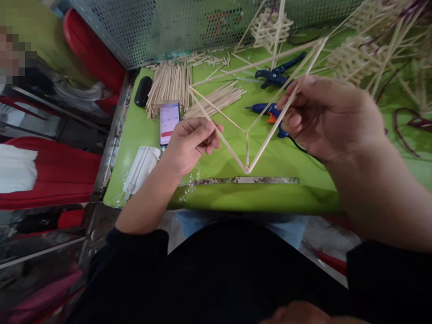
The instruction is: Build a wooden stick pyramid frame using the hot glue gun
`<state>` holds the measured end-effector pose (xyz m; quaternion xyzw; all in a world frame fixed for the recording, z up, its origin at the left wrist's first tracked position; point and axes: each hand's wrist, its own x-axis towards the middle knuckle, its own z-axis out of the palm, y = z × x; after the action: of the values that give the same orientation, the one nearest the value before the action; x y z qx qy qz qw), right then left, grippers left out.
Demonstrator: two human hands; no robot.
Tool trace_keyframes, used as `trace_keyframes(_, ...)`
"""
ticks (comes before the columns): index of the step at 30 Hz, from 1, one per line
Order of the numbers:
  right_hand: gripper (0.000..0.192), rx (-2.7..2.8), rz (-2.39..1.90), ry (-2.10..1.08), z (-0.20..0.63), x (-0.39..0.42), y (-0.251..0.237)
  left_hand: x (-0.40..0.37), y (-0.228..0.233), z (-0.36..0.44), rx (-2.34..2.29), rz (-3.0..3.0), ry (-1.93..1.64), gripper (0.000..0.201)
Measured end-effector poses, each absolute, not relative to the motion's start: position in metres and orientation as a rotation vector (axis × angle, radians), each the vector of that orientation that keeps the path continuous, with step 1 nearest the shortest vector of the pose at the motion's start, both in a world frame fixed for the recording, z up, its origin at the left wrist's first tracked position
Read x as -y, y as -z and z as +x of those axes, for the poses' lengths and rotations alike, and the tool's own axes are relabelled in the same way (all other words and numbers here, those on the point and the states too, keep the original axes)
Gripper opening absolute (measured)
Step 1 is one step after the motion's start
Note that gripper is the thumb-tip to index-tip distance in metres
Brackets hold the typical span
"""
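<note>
Thumb and fingers of the left hand [192,141] and right hand [340,112] pinch opposite sides of a thin stick frame [269,137] above a green table [317,193]. One corner points toward the wearer; its long right side slants away to the upper right. Beyond lie a blue glue gun [261,108], pliers [275,77] and loose sticks [168,87].

dark top [229,274], near black, plain in front. left sleeve [135,252] loose at hem; right sleeve [388,270] same cloth. pale blue garment [189,223] at lap. left hand [191,143], right hand [337,112]: bare.
</note>
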<state>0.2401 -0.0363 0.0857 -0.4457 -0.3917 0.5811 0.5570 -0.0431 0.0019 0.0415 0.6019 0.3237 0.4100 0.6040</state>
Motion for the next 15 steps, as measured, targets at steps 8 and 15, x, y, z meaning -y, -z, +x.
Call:
trace_keyframes(8, 0.029, 0.89, -1.048, -1.474, 0.233, 0.037, -0.086, 0.0, -0.043, -0.042, -0.807, 1.452, -0.952, 0.046)
trace_keyframes(15, 0.031, 0.859, -1.054, -1.481, 0.241, 0.033, -0.089, -0.01, -0.042, -0.038, -0.863, 1.307, -1.252, 0.074)
